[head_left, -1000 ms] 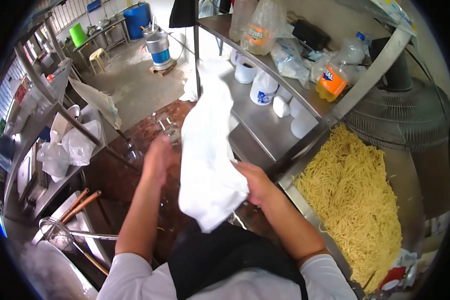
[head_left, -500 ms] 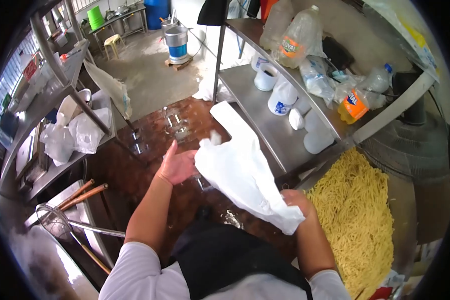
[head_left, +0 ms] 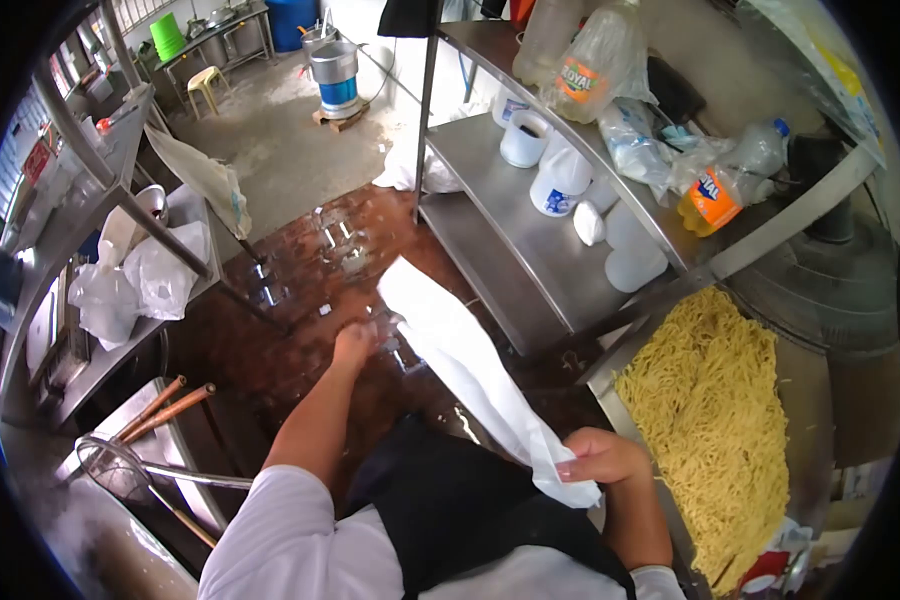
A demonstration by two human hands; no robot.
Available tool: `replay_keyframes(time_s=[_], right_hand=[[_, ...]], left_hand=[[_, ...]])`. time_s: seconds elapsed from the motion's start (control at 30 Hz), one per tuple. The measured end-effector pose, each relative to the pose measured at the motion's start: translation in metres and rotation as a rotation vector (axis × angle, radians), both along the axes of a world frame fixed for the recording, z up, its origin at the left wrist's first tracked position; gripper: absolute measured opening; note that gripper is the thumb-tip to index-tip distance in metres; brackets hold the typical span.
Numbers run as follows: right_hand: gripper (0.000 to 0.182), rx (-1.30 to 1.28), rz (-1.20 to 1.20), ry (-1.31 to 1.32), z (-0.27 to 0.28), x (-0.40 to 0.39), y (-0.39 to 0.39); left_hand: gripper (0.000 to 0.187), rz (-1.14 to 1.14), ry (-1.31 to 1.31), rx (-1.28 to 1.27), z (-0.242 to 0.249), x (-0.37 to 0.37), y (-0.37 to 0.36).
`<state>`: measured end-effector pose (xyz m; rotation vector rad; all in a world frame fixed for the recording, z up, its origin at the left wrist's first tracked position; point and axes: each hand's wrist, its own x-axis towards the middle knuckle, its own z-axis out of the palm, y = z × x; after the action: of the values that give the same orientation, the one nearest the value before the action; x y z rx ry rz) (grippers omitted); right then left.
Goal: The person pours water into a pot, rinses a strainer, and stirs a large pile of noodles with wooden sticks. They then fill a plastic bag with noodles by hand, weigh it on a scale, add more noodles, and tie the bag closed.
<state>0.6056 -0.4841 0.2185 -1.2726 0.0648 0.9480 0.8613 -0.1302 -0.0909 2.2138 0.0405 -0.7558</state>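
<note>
A white plastic bag (head_left: 460,350) stretches in a long narrow shape in front of my apron. My right hand (head_left: 610,457) pinches its lower end between thumb and fingers. Its far end points up and away over the wet red floor. My left hand (head_left: 356,345) is just left of the bag, apart from it, and its fingers are smeared by motion. To the right of my right hand, a large heap of yellow noodles (head_left: 715,430) lies on a metal tray.
Metal shelves (head_left: 490,190) at the right hold jugs and soda bottles. A strainer (head_left: 110,455) and wooden-handled tools (head_left: 175,405) lie at lower left beside steam. Clear bags (head_left: 165,275) sit on the left rack. A fan (head_left: 820,290) stands behind the noodles.
The bag has gone from spread wide to narrow, and its top has dropped. My left hand has moved down from its open, raised pose. My right hand has lowered slightly, still gripping the bag.
</note>
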Motion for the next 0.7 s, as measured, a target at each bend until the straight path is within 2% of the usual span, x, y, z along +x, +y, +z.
replay_keyframes(time_s=[0.07, 0.1, 0.17, 0.23, 0.3, 0.37, 0.43, 0.57, 0.7], right_hand=[[0.027, -0.010, -0.068, 0.047, 0.004, -0.007, -0.002], [0.027, -0.005, -0.066, 0.050, 0.003, -0.010, -0.005], [0.024, 0.013, -0.170, 0.008, 0.000, -0.018, -0.009], [0.022, -0.003, -0.247, 0.005, 0.002, -0.024, -0.004], [0.021, 0.032, -0.351, 0.075, 0.008, -0.029, 0.003], [0.022, 0.013, -0.389, 0.114, 0.001, -0.038, 0.004], [0.024, -0.023, -0.296, 0.069, 0.004, -0.041, 0.009], [0.030, -0.015, -0.231, -0.050, 0.009, -0.055, 0.010], [0.032, 0.016, -0.360, -0.030, 0.010, -0.096, 0.006]], left_hand=[[0.085, -0.159, -0.036, 0.478, -0.024, -0.058, 0.044], [0.114, -0.164, 0.356, 0.715, 0.045, -0.075, 0.039], [0.104, -0.352, 0.350, 0.933, 0.041, -0.107, 0.055], [0.086, -0.618, 0.456, 0.891, -0.016, -0.133, 0.082], [0.068, -0.826, 0.533, 0.821, -0.042, -0.154, 0.084], [0.069, -0.951, 0.549, 0.763, -0.056, -0.156, 0.068], [0.069, -1.003, 0.519, 0.721, -0.066, -0.139, 0.040], [0.071, -0.828, 0.435, 0.499, -0.073, -0.081, -0.021], [0.072, -0.368, 0.603, -0.120, -0.032, -0.051, -0.088]])
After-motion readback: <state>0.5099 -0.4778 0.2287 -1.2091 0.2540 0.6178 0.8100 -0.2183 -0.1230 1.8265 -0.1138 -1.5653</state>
